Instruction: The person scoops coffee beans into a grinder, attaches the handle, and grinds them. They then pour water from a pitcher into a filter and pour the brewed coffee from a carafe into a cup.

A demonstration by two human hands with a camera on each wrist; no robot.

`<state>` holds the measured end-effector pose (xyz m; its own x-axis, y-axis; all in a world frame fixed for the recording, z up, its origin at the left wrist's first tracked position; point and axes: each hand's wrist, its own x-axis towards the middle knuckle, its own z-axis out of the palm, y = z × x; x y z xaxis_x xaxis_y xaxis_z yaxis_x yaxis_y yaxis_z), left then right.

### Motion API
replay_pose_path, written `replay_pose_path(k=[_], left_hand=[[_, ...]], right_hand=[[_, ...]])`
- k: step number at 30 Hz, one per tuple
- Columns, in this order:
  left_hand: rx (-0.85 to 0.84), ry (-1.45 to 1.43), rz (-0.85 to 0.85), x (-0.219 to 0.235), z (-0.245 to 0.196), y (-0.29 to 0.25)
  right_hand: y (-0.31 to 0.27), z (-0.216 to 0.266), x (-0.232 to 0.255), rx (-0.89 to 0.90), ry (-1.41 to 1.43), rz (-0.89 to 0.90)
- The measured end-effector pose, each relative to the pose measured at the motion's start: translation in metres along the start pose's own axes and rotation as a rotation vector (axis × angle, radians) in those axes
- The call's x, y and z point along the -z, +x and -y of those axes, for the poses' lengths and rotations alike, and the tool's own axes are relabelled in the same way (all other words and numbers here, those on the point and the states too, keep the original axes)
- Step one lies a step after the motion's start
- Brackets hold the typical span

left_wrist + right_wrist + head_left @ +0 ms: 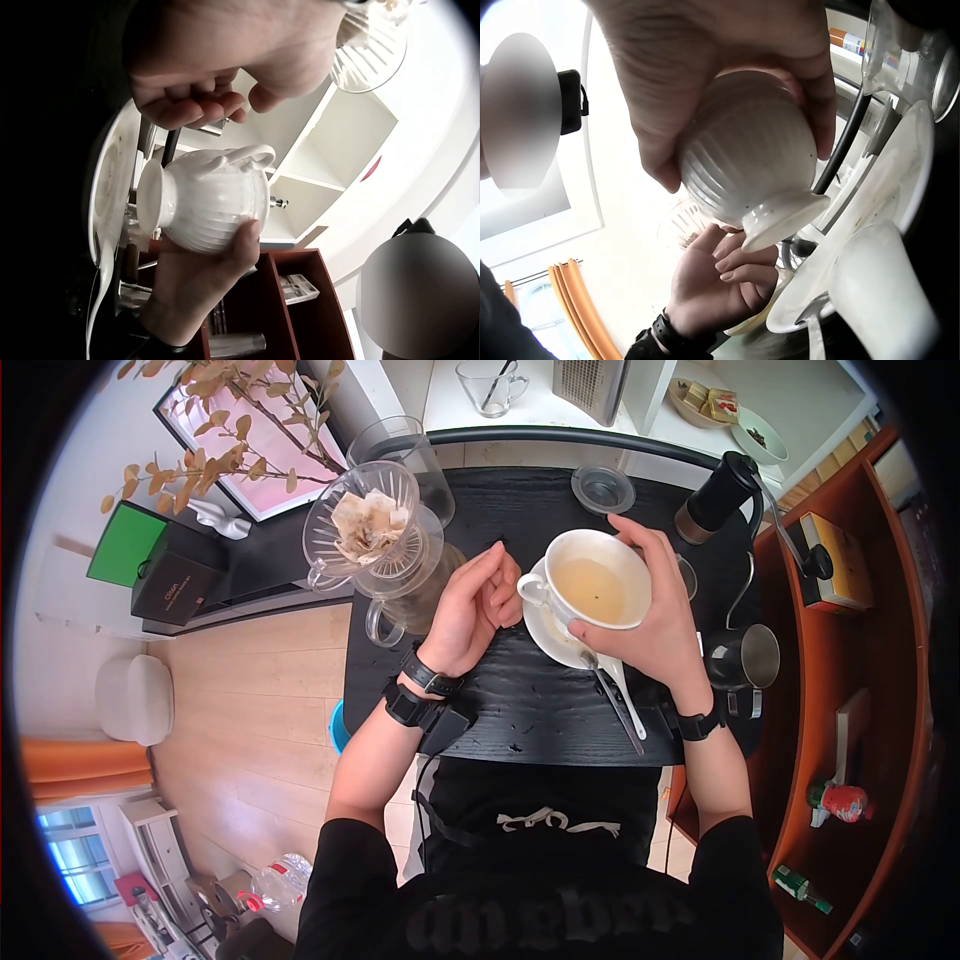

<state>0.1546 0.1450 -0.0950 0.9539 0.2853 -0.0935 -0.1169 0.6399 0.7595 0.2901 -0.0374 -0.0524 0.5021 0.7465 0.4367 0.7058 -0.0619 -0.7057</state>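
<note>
A white ribbed cup (580, 552) of pale yellowish liquid is in my right hand (655, 615), thumb on the near side and fingers round the far side. In the left wrist view the cup's foot stands clear of the white saucer (112, 172). Its handle points left, toward my left hand (475, 605). That hand is beside the cup, palm turned inward, fingers loosely curled around nothing. Across the saucer's near edge lie a white spoon (628, 700) and a thin metal spoon (612, 705).
A clear dripper (318, 525) with a used filter bag sits over a glass server (415, 595) at left. Behind are a glass dish (603, 490) and a black grinder (722, 498). A steel pitcher (728, 660) stands right, near wooden shelves (800, 760).
</note>
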Motion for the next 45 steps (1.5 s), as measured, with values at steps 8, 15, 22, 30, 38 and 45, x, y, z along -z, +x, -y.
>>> replay_pose_path(k=[8, 15, 22, 30, 38, 45], left_hand=[[0.012, 0.005, -0.022, 0.000, 0.000, 0.000], [-0.001, 0.006, -0.007, -0.001, 0.000, 0.000], [0.005, 0.002, -0.011, -0.002, -0.001, 0.000], [-0.002, 0.010, -0.010, -0.003, -0.001, 0.000], [-0.013, 0.001, 0.004, -0.001, 0.000, 0.000], [-0.004, 0.008, 0.003, -0.001, 0.000, 0.000]], right_hand=[[0.001, 0.008, 0.001, 0.110, -0.099, -0.030], [0.000, 0.001, 0.001, -0.085, -0.057, 0.004], [-0.001, 0.005, 0.001, -0.017, -0.111, 0.042], [-0.002, 0.003, 0.000, -0.033, -0.121, 0.122], [-0.002, 0.002, 0.001, -0.067, -0.129, 0.149], [-0.001, 0.001, 0.006, -0.119, -0.137, 0.224]])
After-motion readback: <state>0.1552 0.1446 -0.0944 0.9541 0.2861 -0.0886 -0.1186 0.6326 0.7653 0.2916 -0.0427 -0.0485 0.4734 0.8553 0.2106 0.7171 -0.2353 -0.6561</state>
